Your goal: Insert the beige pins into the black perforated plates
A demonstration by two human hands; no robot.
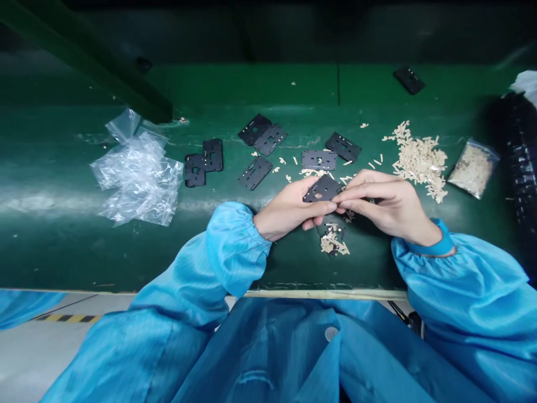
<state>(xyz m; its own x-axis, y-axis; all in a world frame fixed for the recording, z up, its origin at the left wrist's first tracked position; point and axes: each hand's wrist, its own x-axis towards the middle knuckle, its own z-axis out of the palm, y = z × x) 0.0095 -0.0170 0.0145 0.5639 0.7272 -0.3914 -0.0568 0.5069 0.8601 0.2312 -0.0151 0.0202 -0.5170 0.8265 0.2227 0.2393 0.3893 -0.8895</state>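
A green worktop (pixel 54 252) runs across the view, and blue smock sleeves (pixel 235 246) reach onto it from the near edge. A heap of clear plastic bags (pixel 136 179) lies to the left, and a mound of small beige strips (pixel 419 162) lies to the right, just beside a clear bag of the same strips (pixel 473 169). Several loose black plates with square cut-outs (pixel 271 140) lie scattered between them, with one more further off, toward the back right. The left hand (pixel 289 210) and right hand (pixel 388 201) come close together at the middle, their fingertips pinching a black cut-out plate (pixel 322 189) between them, held just above the worktop. Right below the hands sits a small cluster of beige strips (pixel 333 242).
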